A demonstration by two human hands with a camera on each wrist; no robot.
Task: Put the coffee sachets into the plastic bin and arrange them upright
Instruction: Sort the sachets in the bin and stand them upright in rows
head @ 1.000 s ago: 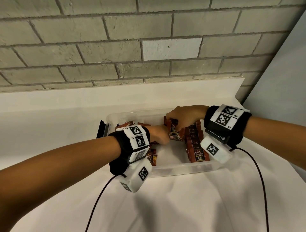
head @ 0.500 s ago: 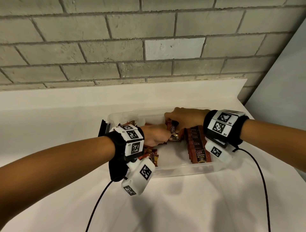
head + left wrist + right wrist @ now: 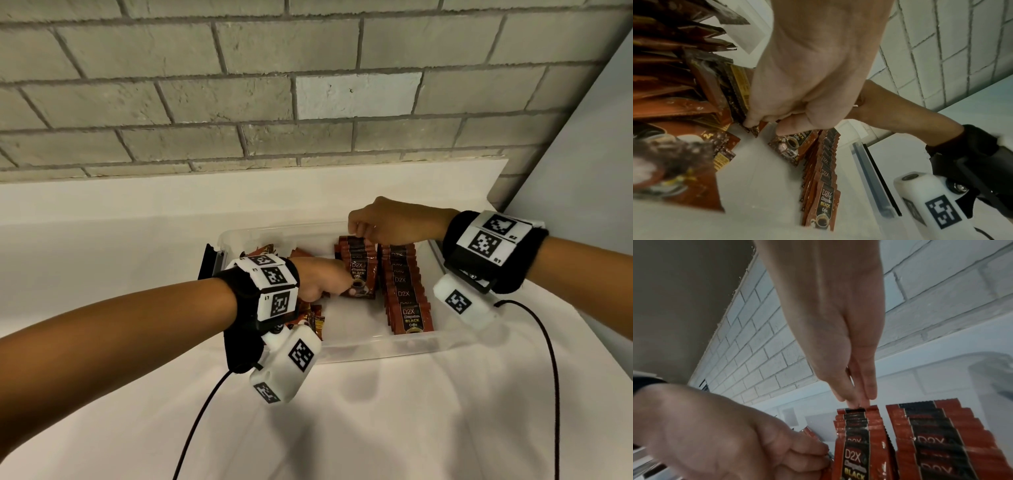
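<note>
A clear plastic bin (image 3: 376,346) stands on the white table. Inside, a long row of red-and-black coffee sachets (image 3: 407,298) stands upright on the right. A shorter upright row (image 3: 363,270) stands in the middle. My left hand (image 3: 346,284) is curled at the front left of the short row and pinches the front sachet's edge (image 3: 754,128). My right hand (image 3: 363,234) reaches down from above, its fingertips (image 3: 857,400) pinching the top edge of the rearmost sachet. Loose sachets (image 3: 311,318) lie in a heap at the bin's left end, partly hidden by my left wrist.
A brick wall runs close behind the bin and a grey panel stands at the right. A black latch (image 3: 209,263) sticks out at the bin's left end. Black cables (image 3: 548,359) trail from both wrists over the white table (image 3: 376,428) in front.
My right hand has lifted from gripping the short row to its top rear edge. My left hand has stayed at the row's front. The row now stands straighter.
</note>
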